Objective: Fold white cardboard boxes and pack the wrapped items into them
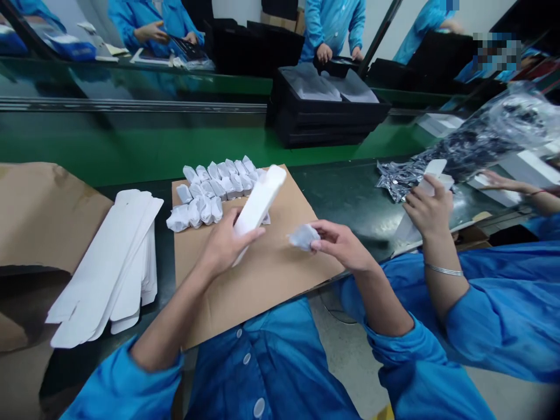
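A long narrow white carton (261, 201) is gripped in my left hand (224, 242), tilted up and away over the cardboard sheet (262, 280). My right hand (339, 245) pinches a small item wrapped in thin white paper (304, 237) between thumb and fingers, a short way right of the carton. What lies inside the wrapping is hidden. Beyond my left hand, several similar white-wrapped items (213, 185) stand in rows on the sheet's far left part. Flat, unfolded white cartons (109, 262) are stacked left of the sheet.
A brown paper-like box or bag (48, 216) stands at far left. At right, a co-worker's hand (431, 204) holds a white carton, near clear-bagged dark parts (464, 140). A black crate (324, 111) sits across the green conveyor line (131, 140). Several people work behind it.
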The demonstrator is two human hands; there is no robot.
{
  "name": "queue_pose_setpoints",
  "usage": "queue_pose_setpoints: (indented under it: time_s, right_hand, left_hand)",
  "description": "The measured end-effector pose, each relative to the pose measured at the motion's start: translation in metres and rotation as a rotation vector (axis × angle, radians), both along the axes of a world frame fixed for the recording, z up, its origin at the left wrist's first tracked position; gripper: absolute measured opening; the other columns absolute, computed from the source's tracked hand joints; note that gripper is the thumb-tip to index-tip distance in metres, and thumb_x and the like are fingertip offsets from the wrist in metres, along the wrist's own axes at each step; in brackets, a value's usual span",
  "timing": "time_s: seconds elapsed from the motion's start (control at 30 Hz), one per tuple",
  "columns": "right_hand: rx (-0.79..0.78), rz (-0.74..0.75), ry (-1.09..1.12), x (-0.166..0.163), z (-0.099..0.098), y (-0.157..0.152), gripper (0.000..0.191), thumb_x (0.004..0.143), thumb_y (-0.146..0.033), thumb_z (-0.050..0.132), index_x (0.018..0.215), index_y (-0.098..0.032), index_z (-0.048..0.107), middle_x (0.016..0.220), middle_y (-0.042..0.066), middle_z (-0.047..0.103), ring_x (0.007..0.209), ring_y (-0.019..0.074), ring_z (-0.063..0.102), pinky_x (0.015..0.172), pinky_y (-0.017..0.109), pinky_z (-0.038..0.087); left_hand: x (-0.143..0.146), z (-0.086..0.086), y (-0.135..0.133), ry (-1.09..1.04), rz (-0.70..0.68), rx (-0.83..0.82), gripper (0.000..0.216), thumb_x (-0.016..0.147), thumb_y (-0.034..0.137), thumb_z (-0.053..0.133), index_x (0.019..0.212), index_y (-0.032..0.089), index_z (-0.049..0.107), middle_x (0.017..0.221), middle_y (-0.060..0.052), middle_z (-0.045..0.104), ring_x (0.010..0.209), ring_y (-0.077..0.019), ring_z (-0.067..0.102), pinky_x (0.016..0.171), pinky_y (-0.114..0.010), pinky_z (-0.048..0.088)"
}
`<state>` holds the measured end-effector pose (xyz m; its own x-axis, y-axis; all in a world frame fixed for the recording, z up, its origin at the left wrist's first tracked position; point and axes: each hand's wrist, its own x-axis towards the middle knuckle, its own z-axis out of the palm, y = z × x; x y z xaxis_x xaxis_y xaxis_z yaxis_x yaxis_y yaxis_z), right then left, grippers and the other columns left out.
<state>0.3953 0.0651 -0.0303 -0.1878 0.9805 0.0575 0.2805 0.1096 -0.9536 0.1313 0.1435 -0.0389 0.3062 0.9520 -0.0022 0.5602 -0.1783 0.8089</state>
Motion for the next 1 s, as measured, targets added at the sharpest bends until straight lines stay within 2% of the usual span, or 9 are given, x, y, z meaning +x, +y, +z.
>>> queue_pose_setpoints:
  time_s: [0.13, 0.27, 0.33, 0.43, 0.57, 0.63, 0.73, 0.9, 1.0]
  right_hand:
    - [0.050, -0.187, 0.231, -0.009, 0.017, -0.004, 0.041, 0.089, -0.048, 0.063, 0.117, -0.019, 0.054, 0.078, 0.000, 0.064, 0.054, 0.0107, 0.060, 0.048, 0.023, 0.051]
    - [0.107, -0.206, 0.339, -0.036, 0.034, 0.000, 0.030, 0.084, -0.036, 0.073, 0.108, -0.020, 0.063, 0.088, 0.001, 0.067, 0.063, 0.0117, 0.064, 0.056, 0.025, 0.055]
    - [0.104, -0.109, 0.195, -0.048, 0.039, 0.004, 0.025, 0.085, -0.030, 0.072, 0.107, -0.019, 0.068, 0.098, 0.004, 0.067, 0.069, 0.0119, 0.064, 0.061, 0.026, 0.056]
    - [0.176, 0.047, -0.176, -0.054, 0.045, 0.009, 0.019, 0.088, -0.021, 0.068, 0.105, -0.018, 0.072, 0.097, 0.005, 0.067, 0.079, 0.0141, 0.062, 0.068, 0.028, 0.052]
    - [0.296, 0.264, -0.638, -0.054, 0.060, 0.009, 0.024, 0.091, -0.013, 0.062, 0.113, -0.019, 0.070, 0.101, 0.008, 0.065, 0.092, 0.0188, 0.062, 0.079, 0.032, 0.048]
    - [0.353, 0.292, -0.769, -0.058, 0.067, 0.008, 0.026, 0.094, -0.013, 0.055, 0.116, -0.018, 0.068, 0.111, 0.010, 0.062, 0.095, 0.0204, 0.061, 0.078, 0.033, 0.048]
    - [0.405, 0.267, -0.673, -0.066, 0.072, 0.010, 0.029, 0.093, -0.012, 0.056, 0.121, -0.016, 0.062, 0.116, 0.011, 0.061, 0.096, 0.0189, 0.061, 0.080, 0.032, 0.050]
    - [0.167, 0.143, -0.281, -0.078, 0.062, 0.015, 0.033, 0.079, -0.007, 0.070, 0.109, -0.016, 0.061, 0.101, 0.002, 0.067, 0.080, 0.0119, 0.062, 0.072, 0.025, 0.055]
    - [0.201, 0.013, -0.181, -0.084, 0.054, 0.012, 0.023, 0.081, -0.009, 0.067, 0.103, -0.018, 0.063, 0.100, 0.002, 0.068, 0.083, 0.0121, 0.064, 0.077, 0.027, 0.057]
  left_hand:
    - [-0.037, -0.004, -0.037, 0.282, -0.002, 0.243, 0.053, 0.078, 0.056, 0.066, 0.121, 0.025, 0.060, 0.118, -0.007, 0.069, 0.102, -0.0302, 0.067, 0.079, -0.037, 0.052]
    - [-0.060, -0.013, -0.064, 0.351, 0.003, 0.407, 0.049, 0.081, 0.059, 0.062, 0.117, 0.026, 0.061, 0.112, -0.005, 0.073, 0.092, -0.0267, 0.071, 0.075, -0.033, 0.054]
    - [-0.065, -0.014, -0.072, 0.360, 0.007, 0.480, 0.048, 0.084, 0.059, 0.060, 0.117, 0.025, 0.060, 0.111, -0.005, 0.074, 0.091, -0.0247, 0.072, 0.073, -0.031, 0.054]
    - [-0.068, -0.015, -0.080, 0.421, 0.000, 0.574, 0.045, 0.087, 0.053, 0.059, 0.120, 0.022, 0.059, 0.109, -0.005, 0.074, 0.088, -0.0225, 0.072, 0.069, -0.028, 0.052]
    - [-0.065, -0.020, -0.086, 0.522, -0.048, 0.701, 0.043, 0.089, 0.047, 0.059, 0.121, 0.018, 0.057, 0.100, -0.006, 0.074, 0.082, -0.0216, 0.072, 0.063, -0.028, 0.049]
    - [-0.062, -0.021, -0.087, 0.562, -0.020, 0.777, 0.043, 0.089, 0.045, 0.060, 0.121, 0.017, 0.057, 0.096, -0.007, 0.074, 0.079, -0.0218, 0.071, 0.063, -0.029, 0.048]
    - [-0.058, -0.022, -0.088, 0.548, 0.017, 0.876, 0.045, 0.088, 0.043, 0.064, 0.122, 0.015, 0.057, 0.096, -0.008, 0.073, 0.079, -0.0211, 0.071, 0.067, -0.028, 0.048]
    - [-0.060, -0.022, -0.086, 0.454, 0.000, 0.855, 0.048, 0.088, 0.044, 0.064, 0.126, 0.016, 0.055, 0.101, -0.008, 0.074, 0.082, -0.0203, 0.071, 0.070, -0.027, 0.049]
    - [-0.064, -0.023, -0.084, 0.454, 0.029, 0.858, 0.050, 0.087, 0.043, 0.065, 0.126, 0.015, 0.055, 0.101, -0.009, 0.074, 0.082, -0.0213, 0.071, 0.069, -0.027, 0.050]
